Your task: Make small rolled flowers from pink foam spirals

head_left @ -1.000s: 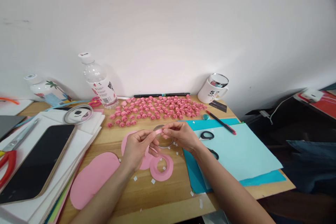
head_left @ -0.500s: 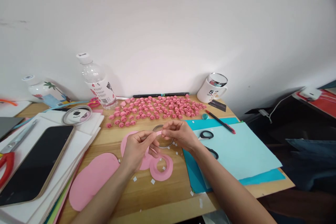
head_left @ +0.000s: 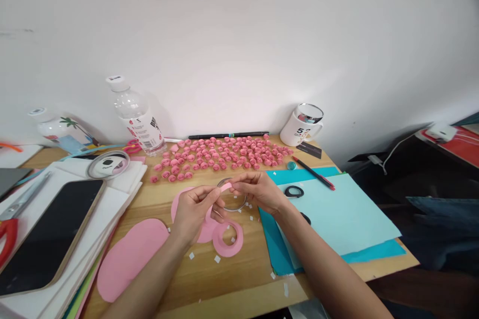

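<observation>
My left hand and my right hand meet above the wooden desk, both pinching a narrow pink paper strip that curls down between them. Under the hands lies a clear tape roll. Just below sits a pink paper spiral ring on a pink paper circle. Many small pink rolled paper roses are spread across the desk behind the hands.
A large pink oval cut-out, a phone on white sheets, red-handled scissors, a water bottle, a white mug, a red pencil, black scissors on light blue paper. White paper scraps dot the desk.
Both hands keep hold of the pink strip with only slight finger shifts; the view has drifted a little.
</observation>
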`<state>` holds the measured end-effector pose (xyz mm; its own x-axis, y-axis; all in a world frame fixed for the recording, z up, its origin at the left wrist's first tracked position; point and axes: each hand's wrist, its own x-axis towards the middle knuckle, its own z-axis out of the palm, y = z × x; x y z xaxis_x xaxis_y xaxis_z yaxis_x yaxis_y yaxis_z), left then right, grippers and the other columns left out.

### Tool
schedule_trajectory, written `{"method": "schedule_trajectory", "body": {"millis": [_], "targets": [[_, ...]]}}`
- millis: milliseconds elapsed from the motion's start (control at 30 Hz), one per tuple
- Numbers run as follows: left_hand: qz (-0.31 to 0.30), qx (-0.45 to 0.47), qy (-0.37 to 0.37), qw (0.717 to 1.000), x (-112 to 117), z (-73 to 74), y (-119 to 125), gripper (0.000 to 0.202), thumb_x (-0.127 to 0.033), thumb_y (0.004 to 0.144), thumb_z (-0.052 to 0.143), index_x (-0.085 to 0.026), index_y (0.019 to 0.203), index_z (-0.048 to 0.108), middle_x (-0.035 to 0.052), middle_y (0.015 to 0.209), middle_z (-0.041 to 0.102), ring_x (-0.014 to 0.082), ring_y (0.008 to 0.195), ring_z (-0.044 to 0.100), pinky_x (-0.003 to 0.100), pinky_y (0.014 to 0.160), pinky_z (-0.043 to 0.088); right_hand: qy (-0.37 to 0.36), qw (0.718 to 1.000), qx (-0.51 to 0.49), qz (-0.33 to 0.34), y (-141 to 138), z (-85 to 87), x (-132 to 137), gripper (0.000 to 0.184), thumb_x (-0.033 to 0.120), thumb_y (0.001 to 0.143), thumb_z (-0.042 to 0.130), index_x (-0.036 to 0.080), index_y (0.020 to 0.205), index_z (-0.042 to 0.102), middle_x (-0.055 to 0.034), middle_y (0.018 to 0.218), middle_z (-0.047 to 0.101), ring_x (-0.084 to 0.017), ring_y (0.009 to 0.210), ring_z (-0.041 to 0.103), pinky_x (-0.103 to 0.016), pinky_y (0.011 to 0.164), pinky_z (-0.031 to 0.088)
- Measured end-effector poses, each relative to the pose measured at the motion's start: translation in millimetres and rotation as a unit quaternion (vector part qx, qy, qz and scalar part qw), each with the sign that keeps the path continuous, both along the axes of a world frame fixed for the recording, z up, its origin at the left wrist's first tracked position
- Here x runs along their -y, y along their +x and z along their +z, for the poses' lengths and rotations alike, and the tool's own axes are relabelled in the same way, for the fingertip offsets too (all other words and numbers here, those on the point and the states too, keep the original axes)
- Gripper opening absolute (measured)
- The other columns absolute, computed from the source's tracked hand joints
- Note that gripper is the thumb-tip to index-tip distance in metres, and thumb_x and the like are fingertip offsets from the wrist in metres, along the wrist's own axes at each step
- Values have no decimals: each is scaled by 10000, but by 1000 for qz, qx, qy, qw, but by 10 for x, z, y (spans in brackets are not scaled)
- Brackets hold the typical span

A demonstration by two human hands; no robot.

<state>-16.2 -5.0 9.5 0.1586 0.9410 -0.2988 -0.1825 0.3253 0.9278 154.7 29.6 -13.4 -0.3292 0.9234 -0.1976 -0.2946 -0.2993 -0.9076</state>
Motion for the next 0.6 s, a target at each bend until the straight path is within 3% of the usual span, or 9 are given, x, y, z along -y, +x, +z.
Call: {"method": "schedule_trajectory", "body": {"millis": [400, 600], "targets": [[-15, 18, 3, 1000, 16, 17, 18, 185, -289, 714, 649, -115, 664, 611, 7, 534, 613, 120, 409, 560, 243, 403, 480, 4, 1000, -3, -29, -15, -3, -7, 171, 241, 546, 791, 152, 636, 675, 10, 548, 653, -60, 485, 563, -170, 509, 451], [-18, 28, 0, 999, 18, 26, 9, 215, -324, 728, 632, -116, 676, 606, 19, 553, 621, 124, 429, 565, 250, 414, 485, -20, 1000, -17, -14, 29, 1, -21, 193, 236, 562, 781, 162, 726, 709, -20, 697, 703, -103, 632, 637, -210, 642, 508]]}}
